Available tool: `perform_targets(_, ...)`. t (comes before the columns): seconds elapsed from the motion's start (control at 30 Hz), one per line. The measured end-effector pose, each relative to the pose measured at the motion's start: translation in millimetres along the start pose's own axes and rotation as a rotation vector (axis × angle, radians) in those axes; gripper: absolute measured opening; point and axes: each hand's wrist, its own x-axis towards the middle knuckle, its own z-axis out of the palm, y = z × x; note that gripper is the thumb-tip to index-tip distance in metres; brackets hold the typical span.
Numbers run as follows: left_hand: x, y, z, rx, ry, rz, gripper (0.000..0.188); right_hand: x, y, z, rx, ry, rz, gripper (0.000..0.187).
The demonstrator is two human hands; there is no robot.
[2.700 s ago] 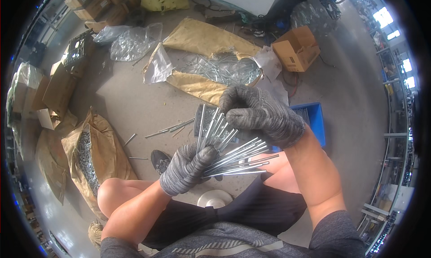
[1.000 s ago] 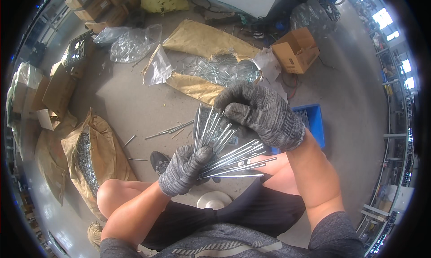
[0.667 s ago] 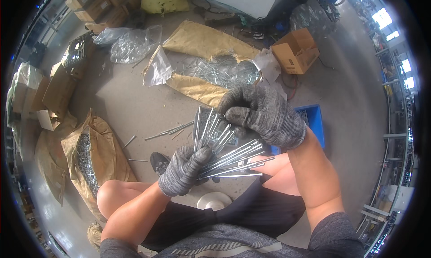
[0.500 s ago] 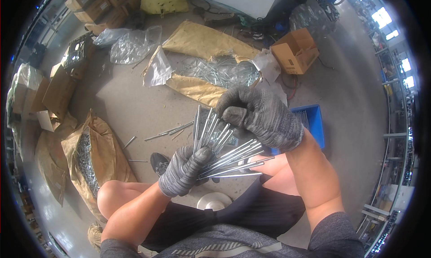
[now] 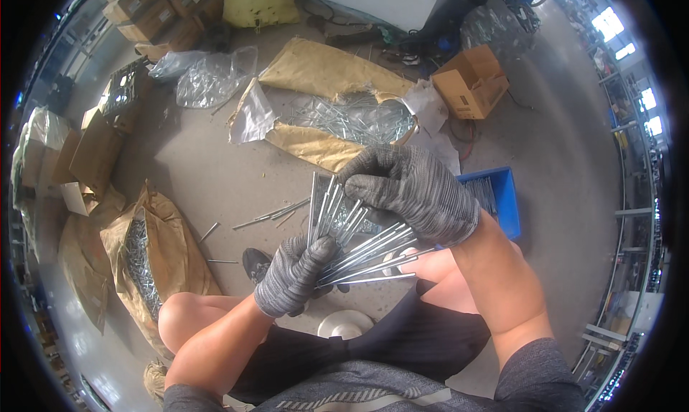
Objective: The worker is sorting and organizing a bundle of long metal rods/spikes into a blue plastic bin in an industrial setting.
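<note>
Both hands wear grey knitted gloves. My left hand point(image 5: 298, 272) is closed round the lower ends of a fanned bunch of thin silvery metal rods point(image 5: 366, 253), which spread upward and to the right. Just above the fan, my right hand point(image 5: 413, 193) has its thumb and fingers pinched together at the upper tips of the rods. Its fingertips partly cover those tips, so how many rods it grips is hidden. Behind the bunch, a clear bag of small metal pieces shows only in part.
Ahead lies a torn paper sack point(image 5: 316, 146) of loose rods. A blue bin point(image 5: 508, 204) with rods stands at my right, beyond it an open carton point(image 5: 466, 89). At left is another open sack point(image 5: 183, 243) of metal pieces. Stray rods point(image 5: 273, 212) lie on the floor.
My right hand has shifted slightly left and down, its thumb now lying nearer the rod tips. The left hand keeps its hold on the fan almost unmoved.
</note>
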Motion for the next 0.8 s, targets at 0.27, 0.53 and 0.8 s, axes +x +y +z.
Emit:
perform_targets(0.27,1.3,-0.2,1.9,0.035,-0.058,0.065,0.058,0.7,-0.8,-8.4,0.063,-0.069,0.093,0.02)
perform_targets(0.53,2.4,-3.2,2.4,-0.114,-0.054,0.004,0.072,1.2,-5.8,-10.6,0.055,0.018,0.013,0.019)
perform_targets(0.8,2.5,-9.1,0.0,-0.129,-0.088,0.001,0.062,2.1,-0.9,-8.4,-0.046,-0.037,-0.153,0.022)
